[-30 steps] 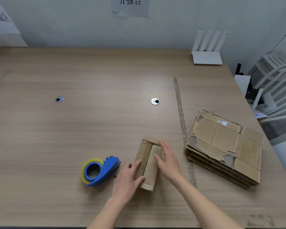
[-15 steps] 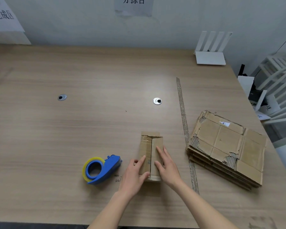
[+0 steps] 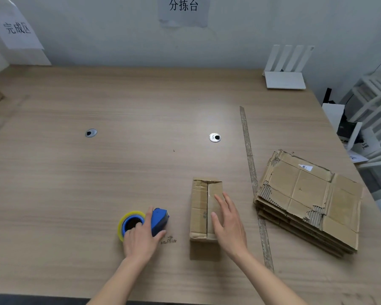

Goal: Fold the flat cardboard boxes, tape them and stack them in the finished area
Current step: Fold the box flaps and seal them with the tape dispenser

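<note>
From the head view, the left hand [image 3: 141, 237] grips the blue tape dispenser [image 3: 144, 223] near the tabletop's [image 3: 97, 172] front edge, while the right hand [image 3: 228, 223] rests flat, fingers straight, on the folded box [image 3: 201, 208] just beside it. The stack of flat boxes [image 3: 310, 201] lies to the right past a tape strip [image 3: 251, 172], with bare wood stretching behind and to the left.

Setting: small packing or sorting station in a plain workroom. Evidence: printed paper sign [image 3: 183, 6] reading 分拣台 taped to the bare wall above a wide wood-grain surface [image 3: 119, 172]; second sign [image 3: 17, 27] reading 完成区 at far left. Strip of tape [image 3: 251, 172] divides the surface. Stack of flat cardboard boxes [image 3: 310, 201] right of it, blue tape dispenser [image 3: 145, 221] near the front. White router [image 3: 286, 69] in the back corner.
</note>
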`<state>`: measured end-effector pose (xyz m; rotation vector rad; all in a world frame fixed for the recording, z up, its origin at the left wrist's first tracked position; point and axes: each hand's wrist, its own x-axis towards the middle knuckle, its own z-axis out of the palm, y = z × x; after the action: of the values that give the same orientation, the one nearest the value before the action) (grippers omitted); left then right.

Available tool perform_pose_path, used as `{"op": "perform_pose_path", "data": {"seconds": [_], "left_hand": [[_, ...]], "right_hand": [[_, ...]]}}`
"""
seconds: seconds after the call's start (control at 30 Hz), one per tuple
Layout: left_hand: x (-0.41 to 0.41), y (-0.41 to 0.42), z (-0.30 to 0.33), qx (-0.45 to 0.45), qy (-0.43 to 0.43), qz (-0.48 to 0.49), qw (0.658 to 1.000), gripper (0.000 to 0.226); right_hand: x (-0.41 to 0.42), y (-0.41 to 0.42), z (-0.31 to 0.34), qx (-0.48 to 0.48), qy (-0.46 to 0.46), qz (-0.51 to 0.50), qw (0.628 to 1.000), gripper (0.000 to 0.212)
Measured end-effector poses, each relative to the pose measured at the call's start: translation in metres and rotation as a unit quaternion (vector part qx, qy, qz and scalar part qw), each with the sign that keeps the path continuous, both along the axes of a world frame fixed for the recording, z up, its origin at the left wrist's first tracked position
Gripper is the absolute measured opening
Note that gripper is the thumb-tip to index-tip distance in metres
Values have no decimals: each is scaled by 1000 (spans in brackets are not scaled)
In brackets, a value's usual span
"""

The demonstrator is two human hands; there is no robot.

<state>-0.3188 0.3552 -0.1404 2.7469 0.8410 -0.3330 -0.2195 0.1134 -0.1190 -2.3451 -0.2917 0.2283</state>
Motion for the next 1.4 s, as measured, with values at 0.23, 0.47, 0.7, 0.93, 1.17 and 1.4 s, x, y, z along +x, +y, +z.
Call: {"op": "perform_pose_path", "data": {"seconds": [0.23, 0.47, 0.7, 0.93, 1.17, 1.4], "left_hand": [[-5, 12, 11, -147, -94, -15, 985, 68], [-4, 17, 60, -153, -143, -148, 967, 70], [1, 22, 84, -147, -159, -189, 958, 68], [5, 20, 91, -100, -163, -238, 952, 68], [9, 18, 95, -100, -176, -262, 943, 67], [19, 2, 97, -123, -146, -289, 938, 75]], "right_hand": [[-3, 26, 13, 26, -8, 86, 996, 50], [1, 76, 47, 167, 264, 174, 934, 42], [8, 66, 54, 177, 284, 141, 932, 35], [8, 55, 63, 168, 285, 171, 928, 36], [11, 40, 69, 216, 287, 140, 923, 22], [9, 35, 63, 219, 222, 50, 949, 13]]}}
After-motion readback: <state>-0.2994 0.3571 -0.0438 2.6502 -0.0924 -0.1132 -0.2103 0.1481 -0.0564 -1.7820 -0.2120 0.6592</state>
